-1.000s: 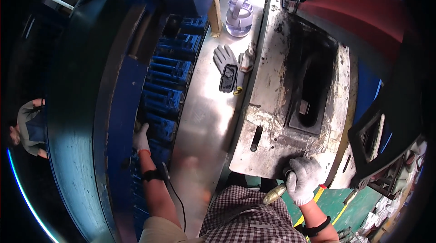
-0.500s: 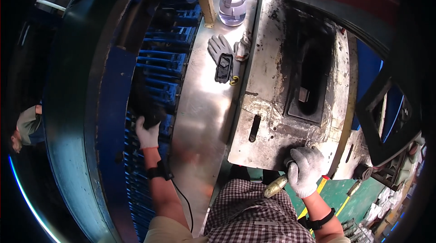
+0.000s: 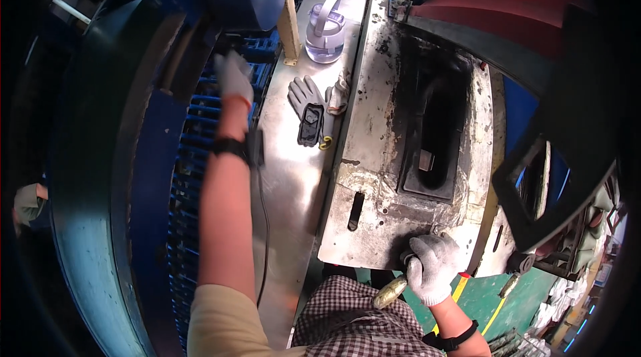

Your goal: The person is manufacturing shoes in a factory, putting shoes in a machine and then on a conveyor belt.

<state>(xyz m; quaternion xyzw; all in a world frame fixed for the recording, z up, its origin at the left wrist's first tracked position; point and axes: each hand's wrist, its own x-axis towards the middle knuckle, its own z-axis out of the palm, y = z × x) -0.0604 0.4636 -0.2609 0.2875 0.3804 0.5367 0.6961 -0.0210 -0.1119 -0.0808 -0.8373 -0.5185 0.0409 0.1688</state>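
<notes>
My left hand [image 3: 234,80], in a white knit glove, reaches far out over the blue roller conveyor [image 3: 200,137] on the left. It is smeared by motion, and its fingers and anything in them cannot be made out; a dark patch lies just beyond it. My right hand [image 3: 434,267], in a whitish glove, is closed around a handle [image 3: 390,292] at the front edge of the worn metal plate [image 3: 347,243]. The handle's free end, wrapped in yellowish tape, sticks out toward my checkered apron. A black, elongated mould [image 3: 407,180] with a deep hollow sits on the plate.
Along the steel ledge [image 3: 280,203] stand a clear lilac water jug [image 3: 325,40], a grey glove [image 3: 305,95] and a black case [image 3: 310,125]. A red machine part [image 3: 501,7] and a black frame [image 3: 527,237] overhang the right. Another person's sleeve [image 3: 28,203] shows far left.
My left hand has moved forward along the conveyor, away from me, with the arm stretched out. My right hand stays on the handle. The whole view has shifted slightly.
</notes>
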